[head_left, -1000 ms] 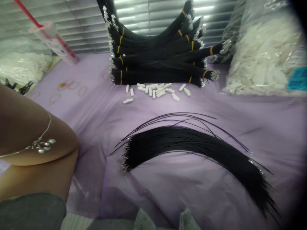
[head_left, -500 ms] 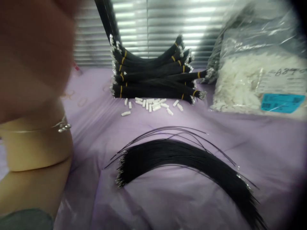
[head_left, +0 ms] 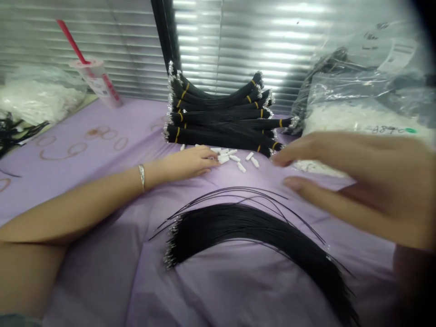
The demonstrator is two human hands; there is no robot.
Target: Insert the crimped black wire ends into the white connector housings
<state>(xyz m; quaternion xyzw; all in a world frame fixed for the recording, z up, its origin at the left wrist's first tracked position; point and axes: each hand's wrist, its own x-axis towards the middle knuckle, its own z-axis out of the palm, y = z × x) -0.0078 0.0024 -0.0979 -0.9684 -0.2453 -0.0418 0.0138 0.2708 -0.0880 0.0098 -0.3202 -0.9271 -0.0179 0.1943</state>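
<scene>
Several small white pieces (head_left: 235,158) lie on my purple-covered desk (head_left: 252,277), in front of the stacked black wire bundles (head_left: 218,120). My left hand (head_left: 194,161) reaches in among them, fingertips at the pieces; I cannot tell whether they pinch one. My right hand (head_left: 284,170), blurred, has thumb and fingers apart, with nothing visible between them, in front of the clear bag (head_left: 340,116). Nearer me, loose black wires (head_left: 238,222) lie in a curved bunch.
</scene>
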